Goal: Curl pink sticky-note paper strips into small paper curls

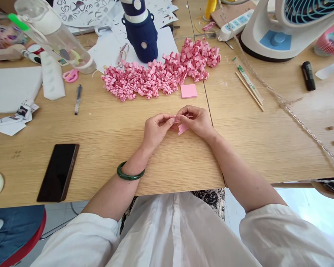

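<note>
My left hand (159, 128) and my right hand (195, 120) meet above the table, both closed in a pinch. Between them is a strip of pink paper (183, 128), its loose end hanging below my right fingers. The part at the fingertips is mostly hidden. Just beyond my hands lies a small stack of pink paper (188, 91). Behind it stretches a long heap of curled pink paper flowers (150, 78), piled higher at its right end.
A dark blue bottle (142, 37) stands behind the heap. A clear bottle (64, 44), pink scissors (70, 76), a pen (78, 99) and a phone (58, 172) are on the left. To the right are wooden sticks (249, 91), a fan (278, 35), a marker (308, 76) and a twisted cord (292, 113).
</note>
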The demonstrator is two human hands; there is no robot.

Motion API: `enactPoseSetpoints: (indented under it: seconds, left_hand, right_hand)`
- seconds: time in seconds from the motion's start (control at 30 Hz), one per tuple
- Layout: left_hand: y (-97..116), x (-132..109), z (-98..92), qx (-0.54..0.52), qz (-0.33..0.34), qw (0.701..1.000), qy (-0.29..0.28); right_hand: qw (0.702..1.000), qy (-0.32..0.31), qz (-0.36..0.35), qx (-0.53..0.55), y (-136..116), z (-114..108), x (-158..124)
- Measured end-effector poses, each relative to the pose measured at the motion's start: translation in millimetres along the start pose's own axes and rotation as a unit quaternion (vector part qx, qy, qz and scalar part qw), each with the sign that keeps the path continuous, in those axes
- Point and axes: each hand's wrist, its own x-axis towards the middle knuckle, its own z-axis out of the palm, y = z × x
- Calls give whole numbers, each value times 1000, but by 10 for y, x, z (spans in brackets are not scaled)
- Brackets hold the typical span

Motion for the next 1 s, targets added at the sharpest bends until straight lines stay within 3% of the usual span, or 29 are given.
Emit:
enactPoseSetpoints:
  seconds: [0.3, 0.5, 1.0]
  left_hand:
    - [90, -35, 2, 101, 87, 989, 60]
    - [75, -28, -16, 140, 84, 985, 62]
    - [104, -47, -5, 228, 173, 956, 60]
  right_hand:
    - [999, 0, 10, -47, -7, 1, 6]
    - [998, -15, 1, -68, -17, -4, -1]
    - [997, -12, -27, -69, 46, 23, -1]
